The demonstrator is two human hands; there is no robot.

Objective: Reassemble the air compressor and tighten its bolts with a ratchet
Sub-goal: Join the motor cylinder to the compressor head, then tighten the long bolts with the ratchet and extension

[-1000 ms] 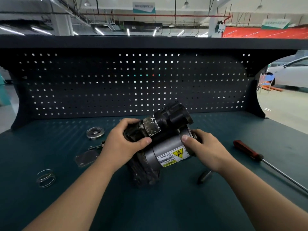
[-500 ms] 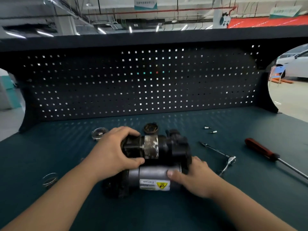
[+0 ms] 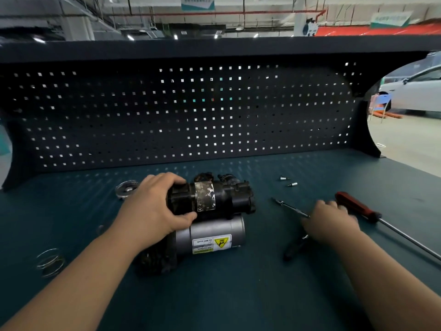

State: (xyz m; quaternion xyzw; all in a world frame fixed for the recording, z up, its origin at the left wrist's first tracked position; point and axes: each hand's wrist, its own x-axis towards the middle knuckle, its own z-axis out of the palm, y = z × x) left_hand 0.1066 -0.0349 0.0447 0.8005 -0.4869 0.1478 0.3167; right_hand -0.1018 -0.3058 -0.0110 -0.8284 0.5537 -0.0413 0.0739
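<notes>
The air compressor (image 3: 214,235) lies on its side on the teal bench, a black taped upper cylinder above a silver motor can with a yellow warning label. My left hand (image 3: 155,209) grips the left end of the black cylinder. To the right, my right hand (image 3: 331,220) is blurred and rests over the middle of the ratchet (image 3: 294,249). The ratchet's thin bar (image 3: 288,207) sticks out to the upper left of the hand and its dark handle below it. Whether the fingers have closed on it is unclear. Two small bolts (image 3: 287,181) lie behind the ratchet.
A red-handled screwdriver (image 3: 355,206) lies at the right, its long shaft running toward the bench's right edge. A round metal disc (image 3: 126,188) sits left of the compressor. A wire spring (image 3: 50,261) rests at the near left. The dark pegboard (image 3: 191,115) closes off the back.
The compressor was tipped up in both hands and now lies flat on the bench. My right hand has left it and moved right onto the ratchet. My left hand stays on it.
</notes>
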